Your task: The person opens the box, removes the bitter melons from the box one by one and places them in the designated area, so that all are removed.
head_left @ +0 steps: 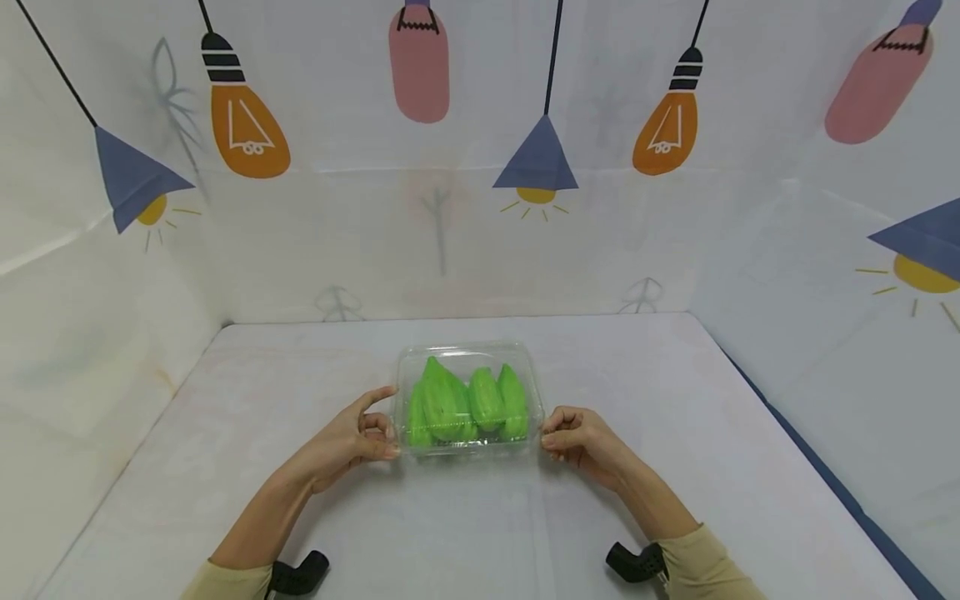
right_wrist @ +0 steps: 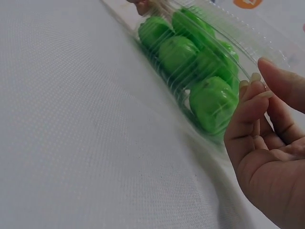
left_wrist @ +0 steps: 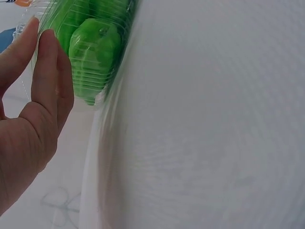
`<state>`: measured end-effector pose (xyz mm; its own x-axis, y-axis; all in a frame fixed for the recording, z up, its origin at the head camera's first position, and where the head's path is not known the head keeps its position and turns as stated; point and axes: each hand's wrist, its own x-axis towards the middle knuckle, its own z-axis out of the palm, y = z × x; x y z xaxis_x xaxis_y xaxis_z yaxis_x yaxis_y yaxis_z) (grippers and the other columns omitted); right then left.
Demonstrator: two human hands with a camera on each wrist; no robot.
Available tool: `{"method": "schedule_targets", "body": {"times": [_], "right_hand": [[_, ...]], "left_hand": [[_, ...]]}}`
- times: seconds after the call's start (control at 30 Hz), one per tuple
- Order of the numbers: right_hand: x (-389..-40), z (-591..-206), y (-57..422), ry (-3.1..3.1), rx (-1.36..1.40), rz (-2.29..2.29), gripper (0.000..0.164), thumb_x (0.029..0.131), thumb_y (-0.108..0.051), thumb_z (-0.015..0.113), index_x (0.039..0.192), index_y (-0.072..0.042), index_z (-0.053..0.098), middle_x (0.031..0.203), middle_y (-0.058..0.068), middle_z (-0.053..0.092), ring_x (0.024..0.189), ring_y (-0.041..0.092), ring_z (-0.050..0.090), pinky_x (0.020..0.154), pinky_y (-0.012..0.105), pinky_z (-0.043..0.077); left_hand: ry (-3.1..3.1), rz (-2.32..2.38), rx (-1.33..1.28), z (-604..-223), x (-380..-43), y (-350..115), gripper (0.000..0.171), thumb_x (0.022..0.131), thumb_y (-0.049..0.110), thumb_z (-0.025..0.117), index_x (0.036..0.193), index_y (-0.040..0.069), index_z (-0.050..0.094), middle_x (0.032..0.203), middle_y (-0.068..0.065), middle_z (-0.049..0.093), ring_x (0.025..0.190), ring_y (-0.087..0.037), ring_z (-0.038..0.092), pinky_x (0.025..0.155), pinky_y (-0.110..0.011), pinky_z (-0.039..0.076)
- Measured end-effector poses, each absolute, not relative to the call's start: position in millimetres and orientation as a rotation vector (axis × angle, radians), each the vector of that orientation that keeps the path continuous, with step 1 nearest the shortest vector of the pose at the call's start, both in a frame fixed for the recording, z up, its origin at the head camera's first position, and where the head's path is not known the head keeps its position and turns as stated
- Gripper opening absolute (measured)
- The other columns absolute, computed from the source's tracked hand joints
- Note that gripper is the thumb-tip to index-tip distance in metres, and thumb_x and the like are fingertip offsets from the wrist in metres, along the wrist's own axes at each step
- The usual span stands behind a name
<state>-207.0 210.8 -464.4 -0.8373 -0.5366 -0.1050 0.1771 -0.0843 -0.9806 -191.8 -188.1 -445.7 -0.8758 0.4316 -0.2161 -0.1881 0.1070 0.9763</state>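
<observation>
A clear plastic clamshell box [head_left: 467, 450] sits lid-down on the white table, with several bright green, ribbed, pepper-like vegetables [head_left: 448, 404] inside. At its left side, my left hand [head_left: 358, 437] pinches the rim near the front corner, thumb in front and index finger stretched along the edge. My right hand [head_left: 583, 442] pinches the rim on the opposite side, its other fingers curled. In the right wrist view, the thumb and fingertips meet at the edge of the box, right by one green vegetable [right_wrist: 213, 105].
The white-covered table [head_left: 465, 533] reaches back to a white cloth wall [head_left: 337, 225] printed with lamps and bulbs. Similar cloth stands at both sides. A dark blue strip [head_left: 817, 475] runs along the right table edge. Black devices [head_left: 633, 562] are strapped at both wrists.
</observation>
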Motion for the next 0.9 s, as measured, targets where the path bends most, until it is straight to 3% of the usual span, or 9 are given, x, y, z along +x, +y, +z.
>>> {"method": "schedule_targets", "body": {"times": [0.9], "right_hand": [[-200.3,-464.2,208.9,1.672,-0.372,-1.992,0.016,0.089,0.001,0.062,0.086,-0.014,0.067,0.077,-0.007,0.068,0.063,0.004,0.057,0.059,0.019,0.048]], "left_hand": [[1.972,1.775,0.203,-443.3,-191.3,-189.7,0.086,0.083,0.009,0.078,0.149,0.002,0.024,0.097,-0.003,0.051,0.085,-0.014,0.060,0.083,-0.031,0.058]]}}
